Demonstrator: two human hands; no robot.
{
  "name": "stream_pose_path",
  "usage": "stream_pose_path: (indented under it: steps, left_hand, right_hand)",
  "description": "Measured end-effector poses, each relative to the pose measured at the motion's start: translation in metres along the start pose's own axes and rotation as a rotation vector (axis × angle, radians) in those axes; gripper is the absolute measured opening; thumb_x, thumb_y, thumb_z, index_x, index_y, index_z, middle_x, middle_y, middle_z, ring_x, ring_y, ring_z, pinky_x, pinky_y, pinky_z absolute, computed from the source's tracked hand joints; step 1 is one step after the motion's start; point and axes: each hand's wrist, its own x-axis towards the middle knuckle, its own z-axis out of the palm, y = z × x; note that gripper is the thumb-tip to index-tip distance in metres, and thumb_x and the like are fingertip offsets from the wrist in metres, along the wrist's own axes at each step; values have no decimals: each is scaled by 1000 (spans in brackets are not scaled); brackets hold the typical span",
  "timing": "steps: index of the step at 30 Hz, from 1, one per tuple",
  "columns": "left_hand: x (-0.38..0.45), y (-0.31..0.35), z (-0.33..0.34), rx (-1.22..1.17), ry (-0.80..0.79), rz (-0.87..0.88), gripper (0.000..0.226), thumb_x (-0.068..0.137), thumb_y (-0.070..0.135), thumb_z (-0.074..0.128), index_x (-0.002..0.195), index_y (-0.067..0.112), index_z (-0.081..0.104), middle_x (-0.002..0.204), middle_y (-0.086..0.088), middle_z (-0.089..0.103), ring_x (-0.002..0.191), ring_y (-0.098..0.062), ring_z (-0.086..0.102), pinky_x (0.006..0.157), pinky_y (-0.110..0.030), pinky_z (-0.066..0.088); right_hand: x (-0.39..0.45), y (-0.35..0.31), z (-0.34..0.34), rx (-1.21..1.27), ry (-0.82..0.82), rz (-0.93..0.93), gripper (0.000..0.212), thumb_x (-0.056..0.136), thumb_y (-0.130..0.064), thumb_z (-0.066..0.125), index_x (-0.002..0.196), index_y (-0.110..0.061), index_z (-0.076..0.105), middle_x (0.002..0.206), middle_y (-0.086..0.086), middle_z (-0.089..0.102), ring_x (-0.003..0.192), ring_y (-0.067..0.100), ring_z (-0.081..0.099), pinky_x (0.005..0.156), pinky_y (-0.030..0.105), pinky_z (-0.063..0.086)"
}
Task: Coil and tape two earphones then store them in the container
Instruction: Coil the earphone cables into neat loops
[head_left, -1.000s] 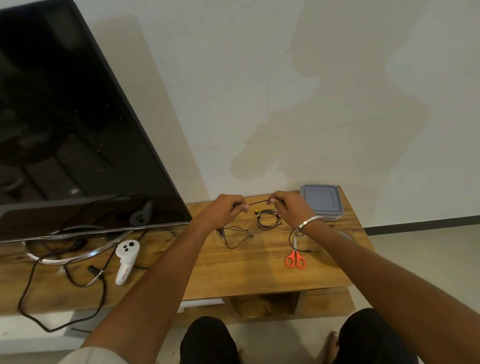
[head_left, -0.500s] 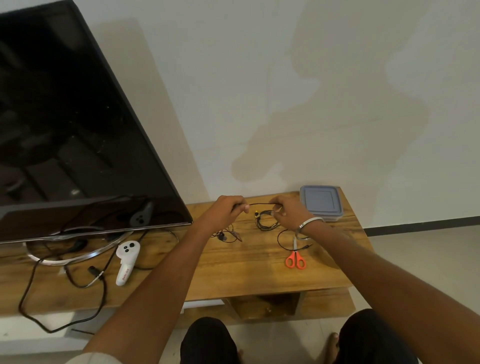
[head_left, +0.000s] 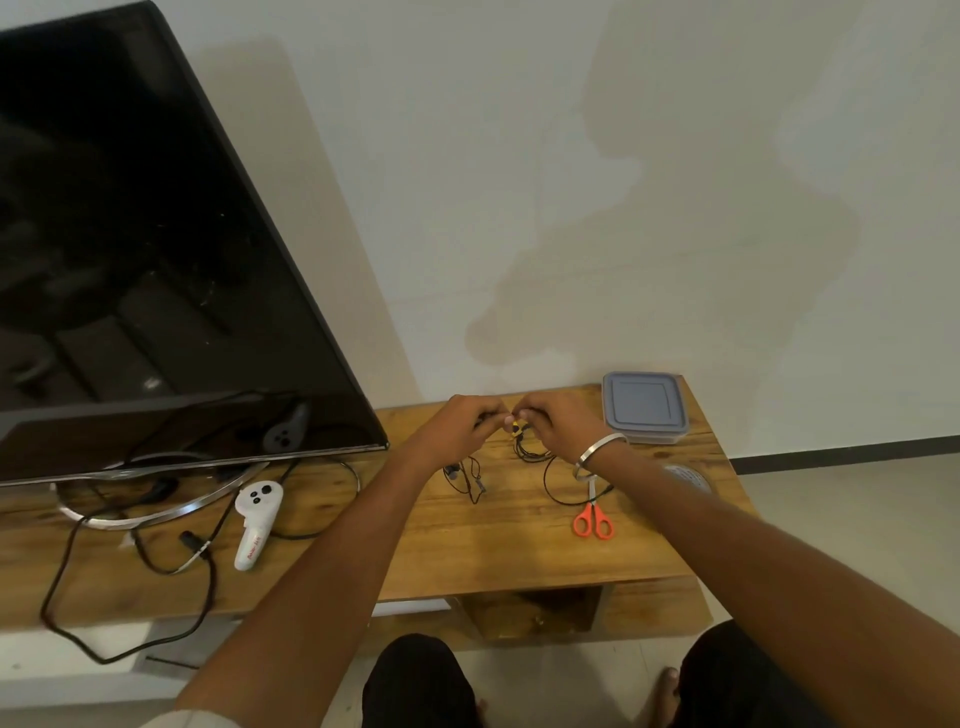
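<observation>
- Near the far edge of the counter (head_left: 519, 551), the left hand (head_left: 457, 431) and the right hand (head_left: 558, 431) are brought almost together, each with its grip pinched narrowly on the black earphone cable (head_left: 563, 493).
- Loose loops of that cable trail onto the counter under the right wrist, toward the orange scissors (head_left: 593, 519); snagging on the scissors could be expected if the cable is drawn up quickly.
- The earbud end (head_left: 460, 474) is left lying just beside the left wrist; it could be dragged and tangled into the coil.
- A second earphone (head_left: 522, 441), with a yellow part, lies directly beneath the hands; the two cables could be knotted together, since they are touching or nearly so.
- The coil could spring open if either pinch is relaxed before tape is applied; no tape can be made out.
- The container (head_left: 644, 408) sits lidded at the far right corner, so a hand would have to be freed for it.
</observation>
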Motion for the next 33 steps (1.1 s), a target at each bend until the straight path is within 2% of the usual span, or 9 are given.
stream_pose_path:
  steps: [3,8,11,13,16,19,22,28,33]
  left_hand:
    - [-4,-7,-1,7,22,-39,21,99,30,52,87,23,68,52,14,49,45,-4,37,47,-16,29]
    - [-7,-16,-5,17,16,-67,23,100,30,50,91,20,68,62,5,50,53,-11,38,53,-24,31]
    - [-6,-13,-6,-2,29,-51,23,100,32,50,92,20,68,60,8,48,49,-4,37,50,-16,30]
    - [-5,-11,-4,-17,36,-35,22,100,32,50,91,21,68,59,9,48,48,-4,39,50,-15,34]
    - [-3,-5,0,-12,27,-13,20,99,34,51,89,26,67,62,3,53,50,-5,37,50,-18,30]
    - [0,2,3,-23,21,7,18,98,31,53,87,26,66,60,8,51,50,-4,40,51,-18,29]
    - [1,7,4,-16,21,5,16,98,27,54,89,25,68,64,11,56,54,-1,46,53,-17,31]
    - [-8,-6,3,26,-9,-68,10,96,19,58,98,16,67,78,-3,63,77,-21,64,64,-29,47]
    - [-14,-18,2,-11,-9,-130,17,98,16,53,101,12,69,79,7,62,69,-1,60,67,-24,49]
  right_hand:
    - [0,8,-8,11,68,24,23,95,-14,47,102,-7,68,91,11,72,66,24,60,65,32,46]
    - [-3,24,-15,54,101,61,23,96,-14,47,100,-7,69,94,2,73,47,-2,43,46,9,32]
    - [-3,29,-13,71,57,148,22,95,-13,48,96,-10,70,92,7,72,57,8,55,54,15,42]
    - [-3,30,-10,64,-10,194,20,92,-13,52,102,-11,69,99,9,70,83,21,64,74,28,52]
    - [-5,22,-9,69,-97,141,29,90,-15,56,118,-12,62,113,7,65,102,21,61,87,27,47]
    - [-4,9,-3,61,-168,58,32,89,-16,58,121,-13,59,106,1,64,92,13,62,82,25,48]
    - [-1,-1,1,69,-129,64,21,93,-14,50,108,-12,65,80,-1,69,65,4,56,61,18,42]
    - [1,-2,-10,87,60,90,23,95,-12,48,102,-9,70,74,5,65,65,24,58,62,27,42]
    - [0,10,-22,99,139,148,22,94,-11,49,99,-10,71,72,7,66,59,21,55,59,24,43]
